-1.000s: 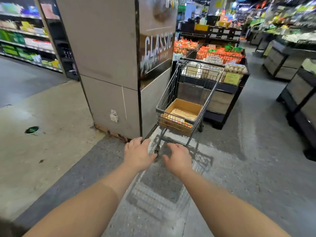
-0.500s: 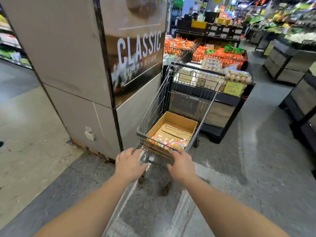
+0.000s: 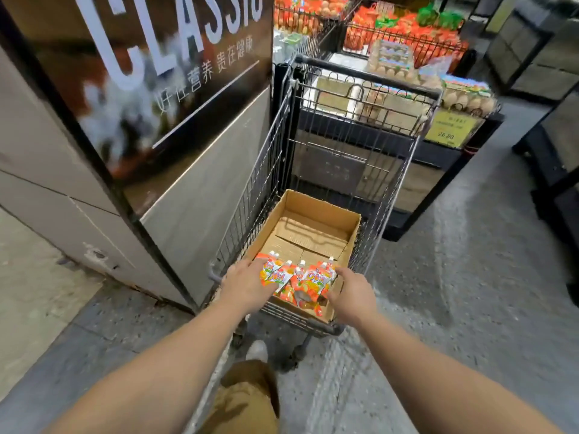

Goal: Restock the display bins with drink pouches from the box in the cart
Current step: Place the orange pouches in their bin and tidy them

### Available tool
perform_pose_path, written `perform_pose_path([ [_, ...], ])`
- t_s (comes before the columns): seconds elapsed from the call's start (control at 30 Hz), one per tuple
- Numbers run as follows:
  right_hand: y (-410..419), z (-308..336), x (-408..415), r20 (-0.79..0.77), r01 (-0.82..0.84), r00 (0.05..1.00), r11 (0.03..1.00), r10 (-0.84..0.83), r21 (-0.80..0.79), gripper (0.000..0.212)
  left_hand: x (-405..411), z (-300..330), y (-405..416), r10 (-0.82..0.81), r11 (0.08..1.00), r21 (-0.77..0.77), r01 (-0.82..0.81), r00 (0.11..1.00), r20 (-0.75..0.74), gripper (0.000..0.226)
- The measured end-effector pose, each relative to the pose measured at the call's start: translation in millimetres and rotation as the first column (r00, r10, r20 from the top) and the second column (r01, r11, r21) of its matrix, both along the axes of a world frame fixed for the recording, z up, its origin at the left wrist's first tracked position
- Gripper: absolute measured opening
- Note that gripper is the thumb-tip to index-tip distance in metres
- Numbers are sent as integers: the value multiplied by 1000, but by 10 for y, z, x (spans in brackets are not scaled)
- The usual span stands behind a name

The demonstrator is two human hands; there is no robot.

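A grey wire cart (image 3: 347, 151) stands right in front of me, holding an open cardboard box (image 3: 316, 223). A bunch of orange drink pouches (image 3: 297, 281) with white caps leans at the box's near end; the rest of the box floor is bare. My left hand (image 3: 246, 285) reaches over the cart's near rim, fingers spread against the left side of the bunch. My right hand (image 3: 352, 292) is at the right side, fingertips touching the pouches. Neither hand has lifted anything. Wire display bins (image 3: 404, 39) with orange packs stand beyond the cart.
A wide pillar with a "CLASSIC" poster (image 3: 175, 57) stands close on the cart's left. Egg cartons (image 3: 391, 61) and a yellow price sign (image 3: 451, 128) sit on the dark stand behind the cart. Dark display units (image 3: 554, 158) line the right. My shoe (image 3: 257, 350) is under the cart's rear.
I walked up to the cart. Both hands went from the cart's near rim forward into the box, onto the pouch bunch.
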State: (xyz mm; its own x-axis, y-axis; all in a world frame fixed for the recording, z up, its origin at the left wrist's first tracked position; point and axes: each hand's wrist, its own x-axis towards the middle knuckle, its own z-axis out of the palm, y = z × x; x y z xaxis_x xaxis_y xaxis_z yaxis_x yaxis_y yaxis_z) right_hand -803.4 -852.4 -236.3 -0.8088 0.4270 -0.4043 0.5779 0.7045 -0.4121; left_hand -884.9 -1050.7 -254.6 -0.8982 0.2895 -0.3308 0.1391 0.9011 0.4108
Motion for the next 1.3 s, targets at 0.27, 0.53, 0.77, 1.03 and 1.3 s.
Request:
perform_pose_path([
  [0.27, 182, -687, -978, 191, 277, 951, 943, -242, -185, 58, -1146, -607, 385, -91, 996, 39, 84, 965, 247, 69],
  [0.53, 311, -1582, -1322, 365, 431, 866, 881, -342, -197, 53, -1338, -1481, 646, -78, 996, -1, 88, 885, 460, 70],
  [0.77, 362, -2316, -1464, 463, 652, 724, 728, -512, -214, 81, -1494, -2071, 831, -76, 996, -10, 92, 872, 483, 70],
  [1.03, 304, -2311, -1409, 490, 803, 592, 417, -640, -425, 48, -1496, -2080, 1144, 138, 945, 100, -311, 658, 741, 70],
  [1.3, 293, -2186, -1497, 410, 702, 698, 449, -586, -554, 60, -1624, -2049, 949, 199, 844, 67, -532, 428, 882, 30],
])
